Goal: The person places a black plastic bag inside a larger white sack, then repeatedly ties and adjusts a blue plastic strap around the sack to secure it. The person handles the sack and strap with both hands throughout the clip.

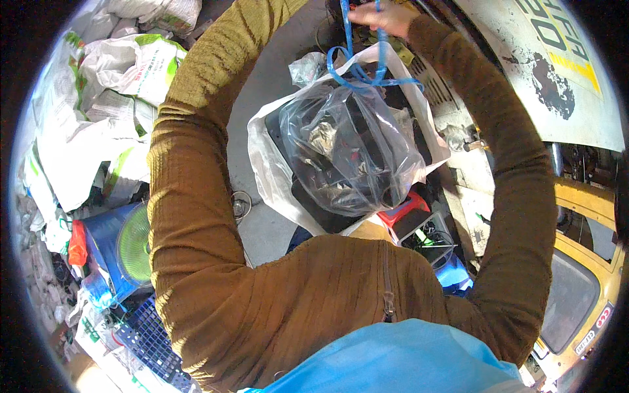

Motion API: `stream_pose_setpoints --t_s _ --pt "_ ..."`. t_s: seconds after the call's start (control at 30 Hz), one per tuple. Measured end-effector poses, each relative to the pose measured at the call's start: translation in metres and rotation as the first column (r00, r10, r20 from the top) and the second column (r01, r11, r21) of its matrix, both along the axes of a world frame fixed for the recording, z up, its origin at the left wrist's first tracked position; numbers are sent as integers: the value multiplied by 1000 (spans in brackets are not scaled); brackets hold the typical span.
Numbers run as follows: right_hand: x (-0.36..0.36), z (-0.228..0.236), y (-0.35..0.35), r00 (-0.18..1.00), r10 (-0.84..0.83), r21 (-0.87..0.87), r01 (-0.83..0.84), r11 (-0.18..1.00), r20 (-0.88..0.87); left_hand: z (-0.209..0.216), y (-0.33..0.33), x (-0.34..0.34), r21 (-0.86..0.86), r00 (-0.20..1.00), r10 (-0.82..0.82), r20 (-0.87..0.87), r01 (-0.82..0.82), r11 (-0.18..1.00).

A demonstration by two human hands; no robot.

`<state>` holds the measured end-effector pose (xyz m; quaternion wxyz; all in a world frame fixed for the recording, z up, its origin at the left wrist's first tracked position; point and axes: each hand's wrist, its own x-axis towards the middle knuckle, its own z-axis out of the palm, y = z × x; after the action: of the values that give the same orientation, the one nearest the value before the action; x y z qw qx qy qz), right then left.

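A white sack (pixel 261 147) stands in front of me with its mouth wide. Inside it, a clear plastic bag (pixel 357 160) bulges over dark objects that I cannot make out. A blue plastic strap (pixel 382 62) loops at the sack's far rim, and two lengths of it run up past the top edge. My right hand (pixel 386 18) is at the upper end of the strap, its fingers closed around one length, partly blurred. My left arm (pixel 196 141) stretches up and out of the picture, so my left hand is hidden.
White sacks (pixel 124 72) are heaped on the left, above a green fan (pixel 134 243) and a blue crate (pixel 149 337). On the right stand a worn white panel (pixel 557 59) and a yellow metal frame (pixel 586 265). A red-edged item (pixel 404 209) and a dark bin (pixel 429 239) sit near my body.
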<state>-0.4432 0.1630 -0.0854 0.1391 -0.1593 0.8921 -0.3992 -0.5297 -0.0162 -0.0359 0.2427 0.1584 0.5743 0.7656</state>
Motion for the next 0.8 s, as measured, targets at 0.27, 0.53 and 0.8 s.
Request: stream_pose_setpoints --t_s 0.27,0.53,0.8 --pt "-25 -70 2 990 -114 224 131 966 -87 -27 -9 34 -467 960 -273 -64 213 858" --pt "-31 -83 13 980 -184 61 179 982 82 -61 -40 50 -824 784 -579 -224 165 542" --pt "-17 9 -8 946 -130 -638 297 711 296 77 -87 2 176 991 57 -117 -36 984"
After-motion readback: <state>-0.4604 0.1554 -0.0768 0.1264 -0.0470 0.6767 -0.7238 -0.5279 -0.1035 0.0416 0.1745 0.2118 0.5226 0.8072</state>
